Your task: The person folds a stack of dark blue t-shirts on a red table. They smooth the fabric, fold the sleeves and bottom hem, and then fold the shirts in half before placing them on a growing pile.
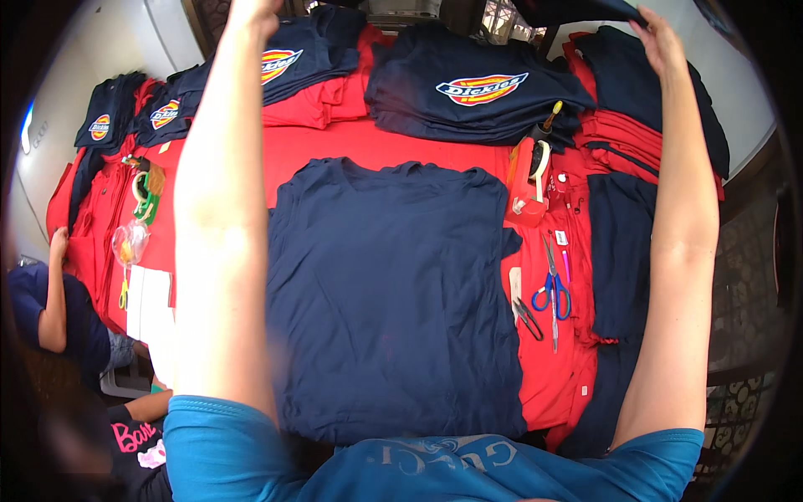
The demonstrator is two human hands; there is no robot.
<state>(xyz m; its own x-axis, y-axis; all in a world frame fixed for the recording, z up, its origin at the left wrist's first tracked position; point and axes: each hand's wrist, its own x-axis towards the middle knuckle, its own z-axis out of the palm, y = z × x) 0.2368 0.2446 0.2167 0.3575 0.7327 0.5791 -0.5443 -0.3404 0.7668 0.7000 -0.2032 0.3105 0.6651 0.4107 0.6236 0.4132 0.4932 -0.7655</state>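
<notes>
Both my arms are stretched far forward and raised above the table. My right hand [659,43], at the upper right, pinches the edge of a dark garment [577,10], most of which is cut off by the top of the picture. Only the wrist side of my left hand [256,12] shows at the top edge; its fingers are out of sight. Between my arms a navy T-shirt [393,293] lies spread out and slightly wrinkled, with its neckline away from me. Red cloth [351,140] lies beneath it.
Folded navy shirts with a printed emblem [401,92] and red garments [623,134] are stacked along the far side. To the right lie blue-handled scissors [552,293], thread snips [527,318] and a red tape dispenser [527,184]. White paper [150,305] lies left. People sit at the left edge.
</notes>
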